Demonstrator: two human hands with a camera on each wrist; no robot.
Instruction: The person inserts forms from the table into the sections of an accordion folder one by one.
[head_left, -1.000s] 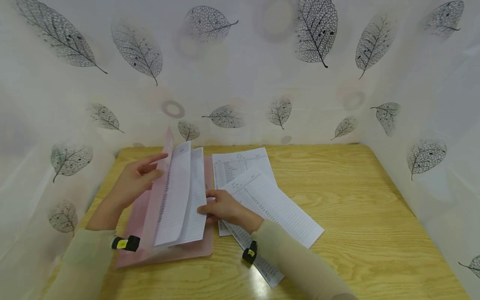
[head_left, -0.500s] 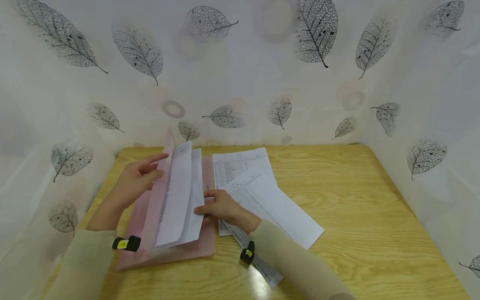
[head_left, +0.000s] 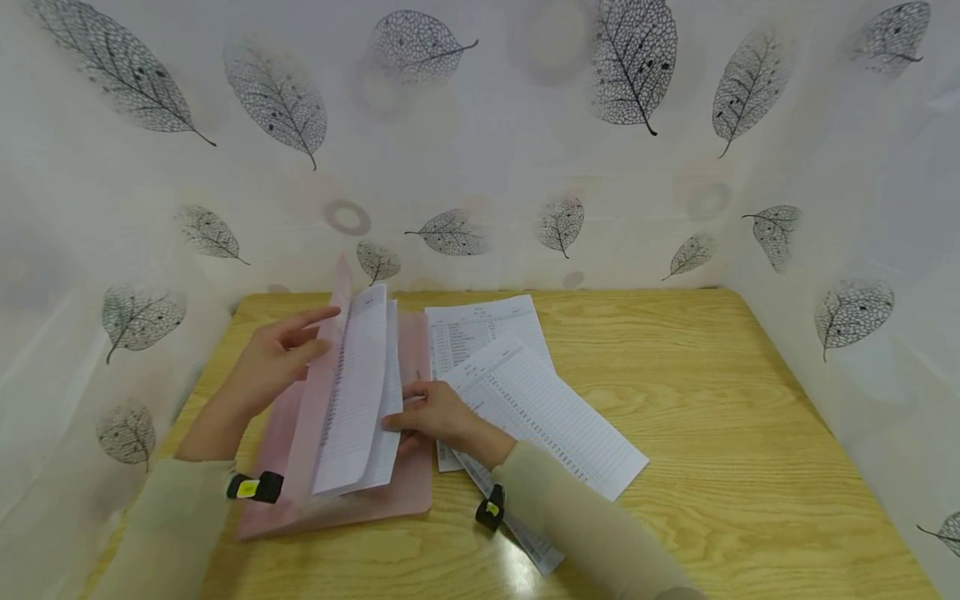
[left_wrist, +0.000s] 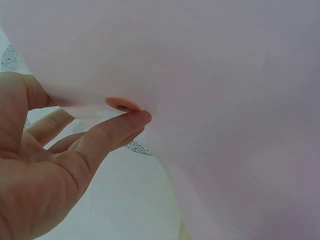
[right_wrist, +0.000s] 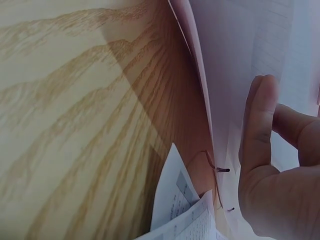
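Note:
A pink plastic document folder (head_left: 415, 497) lies at the left of the table, its front cover raised. My left hand (head_left: 262, 367) pinches the cover's edge between thumb and fingers; the left wrist view shows an orange button (left_wrist: 122, 104) beside the fingertips on the pink plastic (left_wrist: 225, 100). Several printed sheets (head_left: 354, 392) stand tilted inside the folder. The right hand (head_left: 442, 414) pinches the right edge of these sheets, thumb in front and fingers behind. In the right wrist view a thin string (right_wrist: 210, 161) hangs at the folder's edge.
Right of the folder, several loose printed sheets (head_left: 570, 425) overlap in a fan on the wooden table (head_left: 720, 467). The right forearm crosses over them. A pale curtain (head_left: 480, 142) with leaf prints rises behind the table and at both sides.
My right hand has shifted slightly left, pushing the edge of the held sheets toward the raised cover. The left hand has barely moved and still pinches the cover.

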